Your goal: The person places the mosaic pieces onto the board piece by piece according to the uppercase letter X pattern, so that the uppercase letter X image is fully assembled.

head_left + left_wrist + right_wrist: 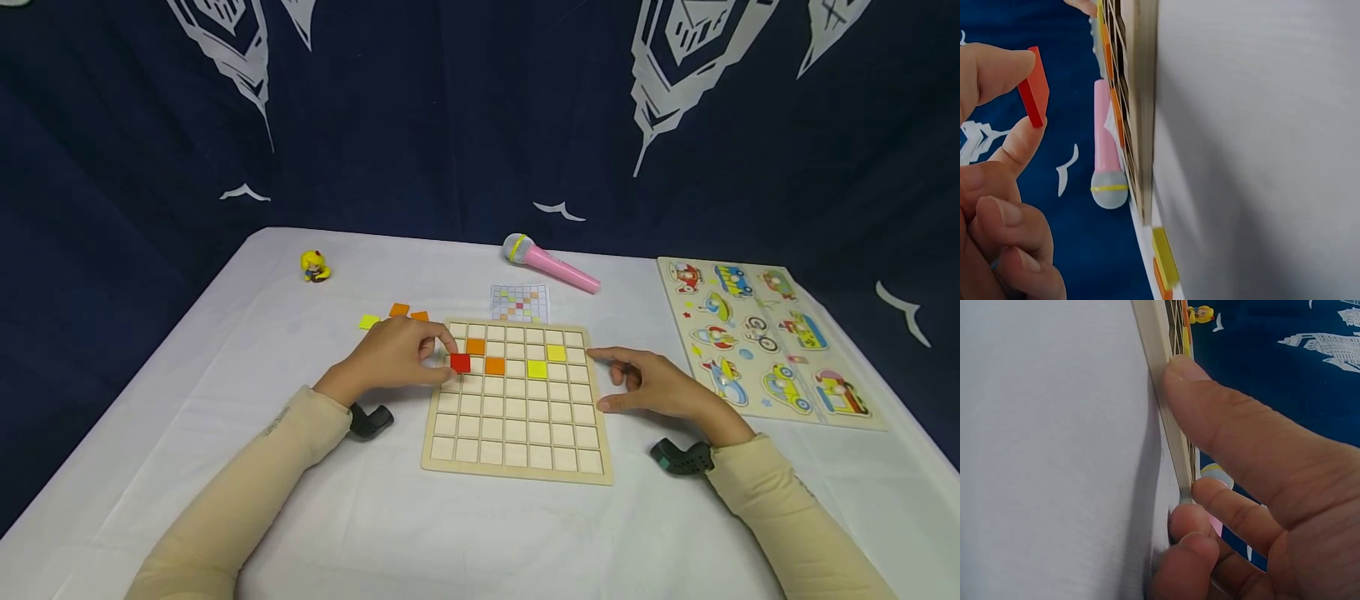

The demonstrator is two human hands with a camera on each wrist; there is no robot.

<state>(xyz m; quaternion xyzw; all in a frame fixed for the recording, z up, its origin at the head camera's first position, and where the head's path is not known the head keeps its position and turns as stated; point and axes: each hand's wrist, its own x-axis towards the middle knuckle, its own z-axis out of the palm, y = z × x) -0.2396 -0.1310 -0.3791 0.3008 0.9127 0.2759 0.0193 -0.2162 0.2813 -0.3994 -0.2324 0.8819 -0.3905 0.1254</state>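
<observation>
We pinch a red tile (461, 363) over the board (516, 408) with our left hand (396, 353).
Our right hand (652, 385), thumb and pointing finger spread apart, touches the board's right edge.

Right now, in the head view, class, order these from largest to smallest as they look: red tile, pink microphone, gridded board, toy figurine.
1. Gridded board
2. Pink microphone
3. Toy figurine
4. Red tile, pinched by the left hand

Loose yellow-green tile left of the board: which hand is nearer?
Left. The left hand, pinching a red tile, is just nearside of the yellow-green tile; the right hand is across the grid board, at its right edge.
</observation>
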